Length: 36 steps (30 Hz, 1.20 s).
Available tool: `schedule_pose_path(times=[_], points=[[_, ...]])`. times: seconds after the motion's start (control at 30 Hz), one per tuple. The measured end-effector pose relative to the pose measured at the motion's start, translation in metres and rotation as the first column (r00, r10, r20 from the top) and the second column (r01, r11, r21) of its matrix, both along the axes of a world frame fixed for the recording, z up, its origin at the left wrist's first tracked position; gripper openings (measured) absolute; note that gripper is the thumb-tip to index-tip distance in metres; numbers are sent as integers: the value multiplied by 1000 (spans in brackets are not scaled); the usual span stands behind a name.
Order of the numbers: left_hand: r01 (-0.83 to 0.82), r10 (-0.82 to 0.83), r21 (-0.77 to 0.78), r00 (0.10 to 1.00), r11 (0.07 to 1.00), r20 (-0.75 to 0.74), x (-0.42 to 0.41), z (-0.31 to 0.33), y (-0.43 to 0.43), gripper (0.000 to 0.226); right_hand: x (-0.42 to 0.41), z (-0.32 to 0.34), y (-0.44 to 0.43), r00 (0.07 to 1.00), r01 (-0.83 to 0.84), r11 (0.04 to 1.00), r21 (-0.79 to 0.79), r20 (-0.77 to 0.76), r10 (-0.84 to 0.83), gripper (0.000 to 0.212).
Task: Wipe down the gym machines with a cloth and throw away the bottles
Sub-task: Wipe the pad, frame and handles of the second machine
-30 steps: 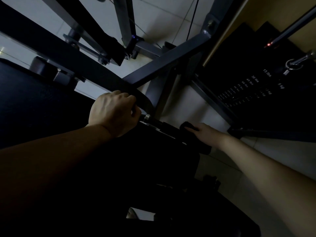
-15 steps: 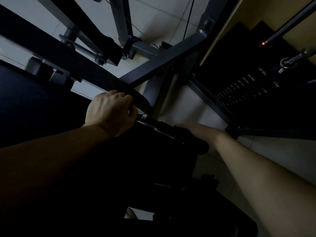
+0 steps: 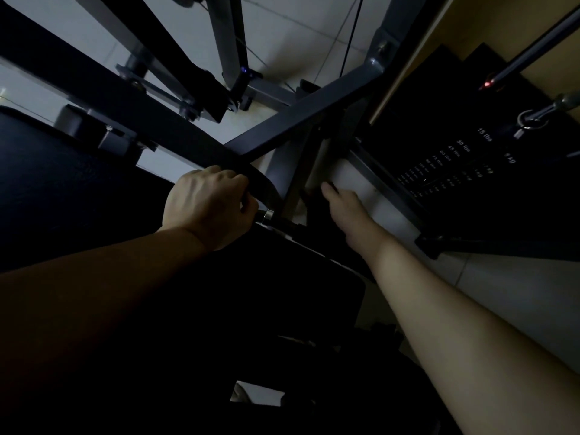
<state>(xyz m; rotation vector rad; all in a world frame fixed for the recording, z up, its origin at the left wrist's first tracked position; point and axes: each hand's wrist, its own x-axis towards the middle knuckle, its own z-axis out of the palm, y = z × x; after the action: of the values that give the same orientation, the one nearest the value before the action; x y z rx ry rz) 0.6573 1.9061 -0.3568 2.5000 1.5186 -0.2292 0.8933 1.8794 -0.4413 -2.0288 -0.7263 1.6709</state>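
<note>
The light is dim. My left hand (image 3: pixel 207 208) is closed around the dark handle bar (image 3: pixel 284 226) of the gym machine, just left of its chrome collar (image 3: pixel 268 215). My right hand (image 3: pixel 342 205) lies further right, its fingers curled over a dark cloth (image 3: pixel 314 202) and pressing it against the machine's grey upright strut (image 3: pixel 301 171). The cloth is hard to separate from the dark metal under it. A grey frame beam (image 3: pixel 301 127) crosses above both hands. No bottle is in view.
A black weight stack (image 3: pixel 455 171) with pound labels stands at the right, with a metal clip (image 3: pixel 530 119) and rod above it. A dark padded seat (image 3: pixel 47 183) fills the left. Pale floor tiles (image 3: pixel 518 293) show at the right, and a thin cable (image 3: pixel 351 36) hangs at top centre.
My right hand has slid with the cloth off the handle bar and forward onto the upright strut. My left hand keeps its grip on the bar.
</note>
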Motion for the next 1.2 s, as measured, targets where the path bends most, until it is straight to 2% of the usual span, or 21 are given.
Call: schedule_pose_path(times=[0.07, 0.1, 0.17, 0.2, 0.33, 0.47, 0.63, 0.67, 0.73, 0.77, 0.83, 0.87, 0.93, 0.97, 1.03, 1.07, 1.13, 1.2], points=[[4, -3, 19, 1000, 1000, -5, 1, 1, -1, 31, -14, 12, 10, 983, -82, 996, 18, -163, 84, 46], [7, -7, 24, 1000, 1000, -3, 1, 1, -1, 29, -21, 13, 13, 953, -206, 978, -14, -229, 197, 45], [10, -10, 34, 1000, 999, -1, 1, 3, -1, 25, -30, 9, 12, 852, -500, 859, -106, -235, 467, 49], [9, -9, 35, 1000, 999, -2, 2, 3, -1, 25, -33, 3, 12, 817, -570, 808, -147, -205, 539, 50], [1, -1, -4, 1000, 1000, 2, 1, 3, 1, 27, -44, -9, 10, 835, -540, 825, -167, 17, 550, 53], [6, -6, -2, 1000, 1000, 1, 2, 3, 0, 27, -47, -13, 0, 886, -423, 901, -94, 168, 433, 60], [5, -5, 25, 1000, 1000, -4, 1, 5, 0, 28, -33, -12, -14, 931, -247, 968, 55, 290, 221, 53], [6, -6, 20, 1000, 1000, 0, 1, 5, 0, 28, -25, -9, -19, 928, -259, 962, 91, 299, 222, 49], [6, -7, 14, 1000, 1000, 8, 2, 5, -1, 29, 0, -6, -28, 886, -402, 911, 94, 291, 361, 39], [7, -7, 9, 1000, 1000, 10, 2, 5, 1, 29, 12, -3, -31, 851, -485, 874, 45, 257, 459, 35], [7, -7, 6, 1000, 1000, 23, 1, 5, 1, 29, 35, 4, -35, 808, -577, 814, -70, 93, 581, 33], [9, -10, 9, 1000, 1000, 28, 2, 6, 1, 29, 45, 10, -36, 813, -580, 808, -107, -4, 583, 32], [13, -14, 11, 1000, 1000, 26, 2, 7, 0, 29, 59, 21, -33, 859, -509, 841, -185, -170, 482, 30], [15, -15, 11, 1000, 1000, 26, 2, 7, 1, 28, 65, 25, -32, 867, -492, 842, -222, -207, 452, 26], [18, -19, 24, 1000, 1000, 24, 1, 5, 0, 27, 78, 20, -32, 800, -599, 773, -210, -196, 567, 15], [17, -18, 35, 1000, 999, 22, 1, 4, 0, 26, 81, 17, -35, 728, -685, 705, -185, -145, 670, 14], [16, -17, 47, 1000, 999, 21, 2, 4, -1, 27, 79, 6, -48, 647, -757, 641, -129, -13, 762, 15], [16, -16, 41, 1000, 999, 21, 3, 5, -1, 27, 72, -2, -63, 701, -705, 705, -70, 78, 709, 17]])
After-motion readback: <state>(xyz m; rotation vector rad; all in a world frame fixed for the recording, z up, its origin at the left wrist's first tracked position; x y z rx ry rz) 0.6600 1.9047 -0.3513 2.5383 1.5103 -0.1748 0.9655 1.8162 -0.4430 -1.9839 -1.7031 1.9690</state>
